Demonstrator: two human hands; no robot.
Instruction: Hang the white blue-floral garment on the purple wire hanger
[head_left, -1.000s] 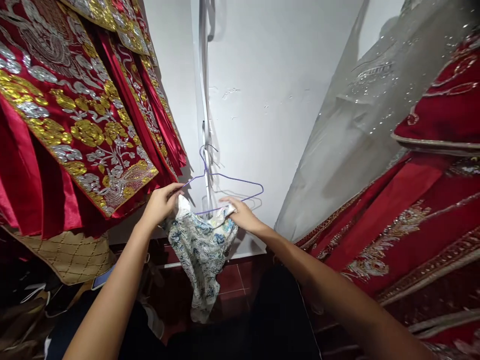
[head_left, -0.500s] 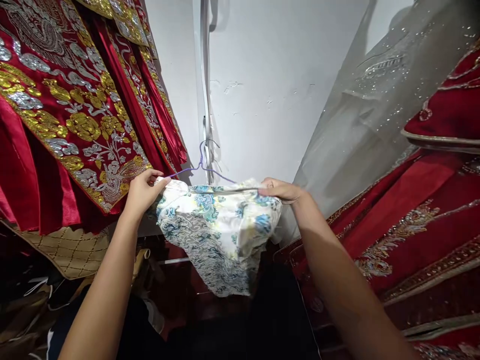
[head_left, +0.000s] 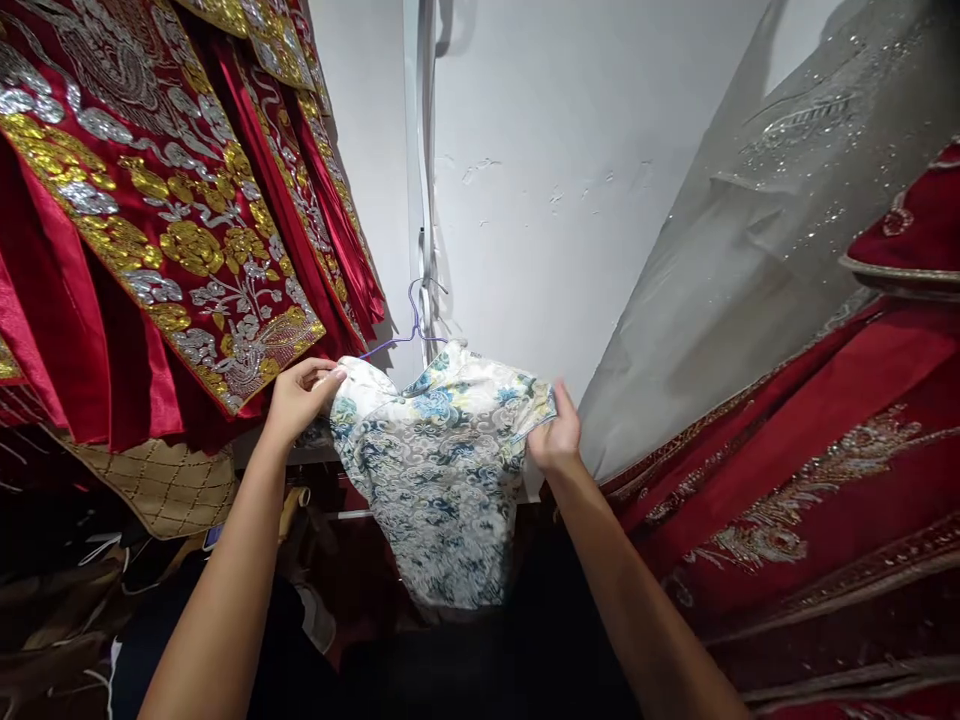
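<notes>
A white short-sleeved blouse (head_left: 442,490) with a blue and yellow floral pattern hangs in front of me from a thin purple hanger (head_left: 415,325). My left hand (head_left: 301,402) pinches its left shoulder between thumb and fingers. At the opposite side, my right hand (head_left: 556,435) holds the edge of the right sleeve, thumb pointing up and the other fingers largely hidden by cloth. The neckline dips in the middle under the hanger's hook. Most of the hanger's arms are covered by the fabric.
Red garments with gold and silver embroidery (head_left: 195,250) hang close on the left. A sheer white sparkling gown (head_left: 720,260) and red beaded dresses (head_left: 810,450) hang on the right. Behind the hanger, a narrow upright post (head_left: 426,150) stands against a white wall (head_left: 570,110).
The blouse's folded right side has been spread, so its front and right sleeve now show. My right hand has moved from the shoulder down to the sleeve edge.
</notes>
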